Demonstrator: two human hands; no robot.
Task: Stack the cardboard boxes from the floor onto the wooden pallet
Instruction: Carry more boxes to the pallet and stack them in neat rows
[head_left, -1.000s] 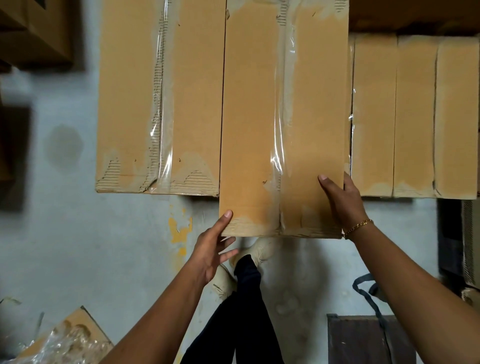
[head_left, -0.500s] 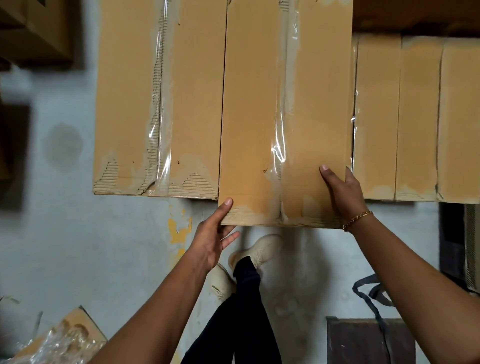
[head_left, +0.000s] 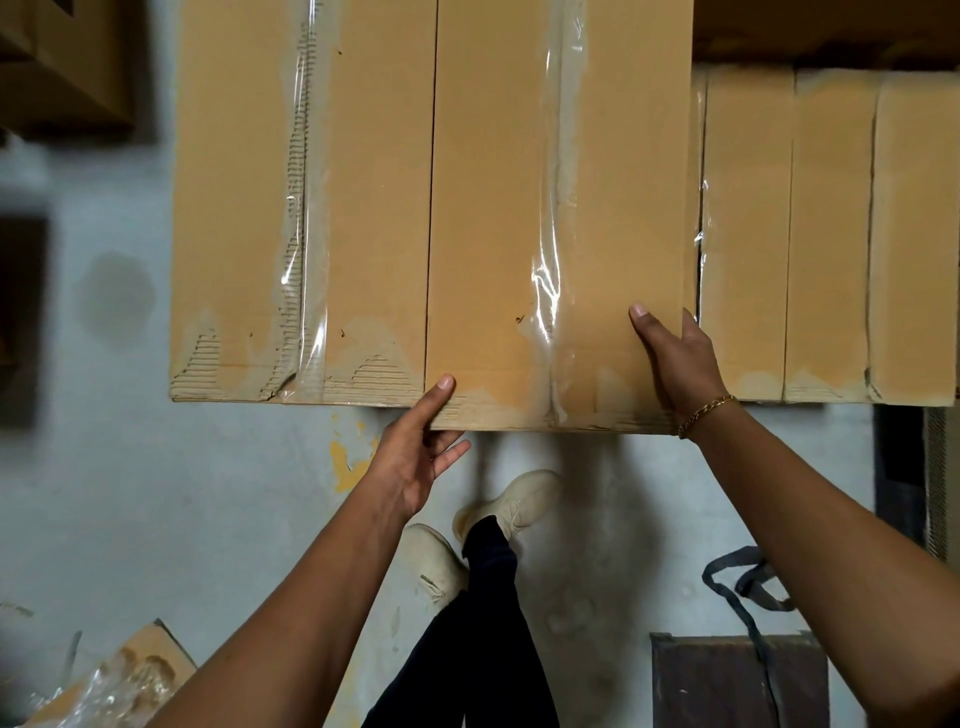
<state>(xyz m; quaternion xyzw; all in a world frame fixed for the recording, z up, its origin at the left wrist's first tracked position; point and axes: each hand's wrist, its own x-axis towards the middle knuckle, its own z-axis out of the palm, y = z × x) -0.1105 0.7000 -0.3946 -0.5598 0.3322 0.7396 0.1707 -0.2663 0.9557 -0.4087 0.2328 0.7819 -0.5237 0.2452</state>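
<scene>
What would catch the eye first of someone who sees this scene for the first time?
The eye goes first to the cardboard box in the upper middle, with wrinkled clear tape down its face; the left hand holds its near left corner and the right hand its right edge. A torn box lies close on its left, and pale shoes stand on the grey floor below.

My carried box (head_left: 493, 234) touches the neighbour box (head_left: 234, 208) on its left, no gap. A lower row of boxes (head_left: 831, 234) crowds its right. Bare floor (head_left: 130, 493) lies open at left; shoes (head_left: 514, 501), a dark board (head_left: 727, 680) and scrap (head_left: 119, 680) clutter the near floor.
</scene>
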